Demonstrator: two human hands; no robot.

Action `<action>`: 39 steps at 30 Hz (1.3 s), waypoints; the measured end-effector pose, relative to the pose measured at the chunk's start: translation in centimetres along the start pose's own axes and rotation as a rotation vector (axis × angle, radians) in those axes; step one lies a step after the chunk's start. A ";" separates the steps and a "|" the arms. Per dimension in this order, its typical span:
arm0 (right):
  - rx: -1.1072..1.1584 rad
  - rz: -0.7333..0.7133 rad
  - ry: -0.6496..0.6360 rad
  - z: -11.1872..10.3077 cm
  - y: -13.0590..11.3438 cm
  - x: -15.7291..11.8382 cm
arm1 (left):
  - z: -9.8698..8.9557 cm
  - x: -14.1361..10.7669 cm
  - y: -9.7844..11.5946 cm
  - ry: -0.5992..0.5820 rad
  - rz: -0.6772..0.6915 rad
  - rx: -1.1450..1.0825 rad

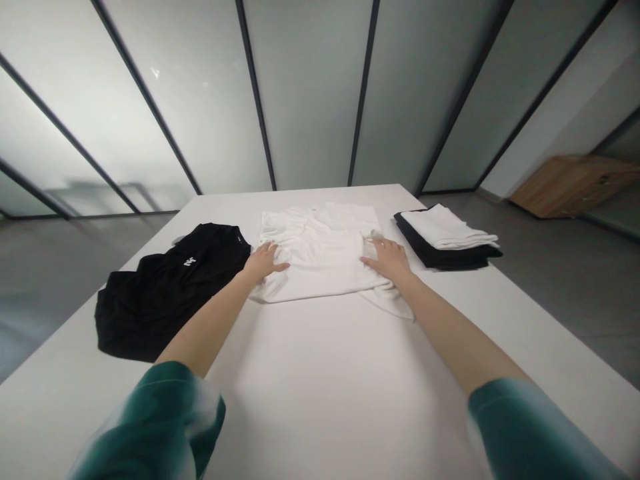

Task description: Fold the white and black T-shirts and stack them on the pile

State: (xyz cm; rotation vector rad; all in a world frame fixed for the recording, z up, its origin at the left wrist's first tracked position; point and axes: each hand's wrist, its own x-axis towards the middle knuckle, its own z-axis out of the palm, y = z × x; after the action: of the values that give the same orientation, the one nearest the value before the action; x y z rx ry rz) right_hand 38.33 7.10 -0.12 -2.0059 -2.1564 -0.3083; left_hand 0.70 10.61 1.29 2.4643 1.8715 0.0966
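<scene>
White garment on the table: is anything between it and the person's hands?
Nothing visible: the left hand and right hand rest on the white garment. The black garment lies to its left, the folded stack to its right.

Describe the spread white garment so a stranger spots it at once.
On the white table, look toward the far half, between the loose black garment at left and the folded stack at right. There lies the white garment, with the left hand and right hand on it; it is spread wide, unlike the white cloth folded atop the stack.

office-like room, frosted glass partition (310, 93)
</scene>
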 end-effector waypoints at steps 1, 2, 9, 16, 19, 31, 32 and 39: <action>-0.007 0.004 0.028 -0.6 -0.5 -0.3 | -0.5 -0.5 0.4 0.073 0.006 -0.003; -0.003 -0.001 0.033 -1.2 -1.0 -0.7 | -1.0 -1.2 0.8 0.119 0.018 -0.015; 0.138 -0.157 -0.200 -2.8 -2.9 -6.5 | -0.9 -7.7 1.8 -0.029 0.246 -0.093; 0.150 -0.148 -0.160 -2.1 -1.8 -8.1 | 1.8 -8.7 0.2 0.090 0.318 -0.228; 0.148 -0.172 -0.170 -2.1 -1.3 -7.8 | 1.8 -8.4 0.0 0.124 0.292 -0.237; 0.202 0.026 0.156 -1.8 0.1 -7.6 | 0.6 -8.2 -0.5 0.184 -0.157 -1.031; 0.249 0.021 0.221 -1.9 0.5 -7.6 | 0.1 -8.3 -0.6 0.124 -0.147 -1.187; 0.450 -0.063 0.493 -1.6 1.7 -8.1 | -3.7 -10.5 -2.5 -0.505 0.053 -1.484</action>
State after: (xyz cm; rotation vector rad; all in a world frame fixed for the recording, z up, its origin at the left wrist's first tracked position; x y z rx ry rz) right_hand 40.59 -0.99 -0.74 -1.4370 -1.7826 -0.2615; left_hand -4.76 1.15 4.53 1.2766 0.8577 0.5500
